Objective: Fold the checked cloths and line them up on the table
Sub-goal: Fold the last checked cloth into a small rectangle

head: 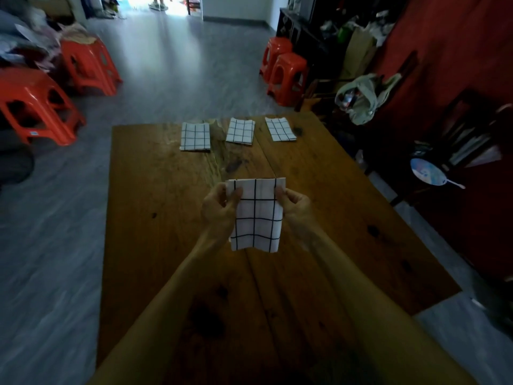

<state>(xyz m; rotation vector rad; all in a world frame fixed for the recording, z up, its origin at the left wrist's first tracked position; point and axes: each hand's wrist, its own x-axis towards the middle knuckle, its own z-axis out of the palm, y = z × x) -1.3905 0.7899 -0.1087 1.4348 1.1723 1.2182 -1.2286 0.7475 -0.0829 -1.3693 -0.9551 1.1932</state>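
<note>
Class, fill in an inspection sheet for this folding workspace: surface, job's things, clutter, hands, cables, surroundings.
Surface: wooden table, dark knots and stains.
Job's things: three folded checked cloths in a row at the far edge, left, middle, right; a fourth cloth held above the table.
Clutter: nothing seen on the table.
Hands: left hand and right hand each pinch a top corner of the fourth cloth.
Cables: nothing seen.
Surroundings: orange stools, grey floor, bag, hand fan.

Both arms outstretched; left hand, right hand fingers pinched.
</note>
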